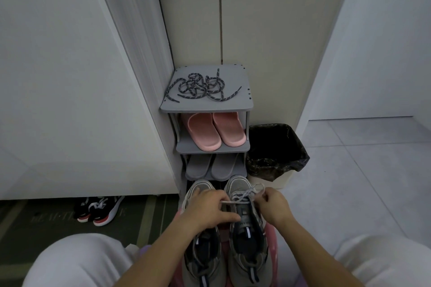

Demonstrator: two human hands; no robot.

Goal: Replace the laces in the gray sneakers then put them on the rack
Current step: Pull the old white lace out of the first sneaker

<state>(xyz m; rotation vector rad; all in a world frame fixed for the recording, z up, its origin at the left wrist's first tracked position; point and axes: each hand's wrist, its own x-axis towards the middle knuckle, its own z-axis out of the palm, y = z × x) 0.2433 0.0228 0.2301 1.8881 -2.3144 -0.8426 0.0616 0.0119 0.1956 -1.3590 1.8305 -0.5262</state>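
Note:
Two gray sneakers stand side by side in front of me, toes toward the rack: the left sneaker (203, 254) and the right sneaker (245, 235). A pale gray lace (242, 196) runs across the right sneaker's upper eyelets. My left hand (210, 207) pinches one end of that lace and partly covers the left sneaker. My right hand (272, 205) pinches the other end, pulled out to the right. A tangle of dark speckled laces (203, 87) lies on the top shelf of the gray shoe rack (242, 103).
Pink slippers (214, 131) fill the rack's second shelf, gray slippers (210, 165) the third. A bin with a black bag (277, 151) stands right of the rack. Black and red sneakers (98, 209) lie on a mat at left. My knees frame the bottom corners.

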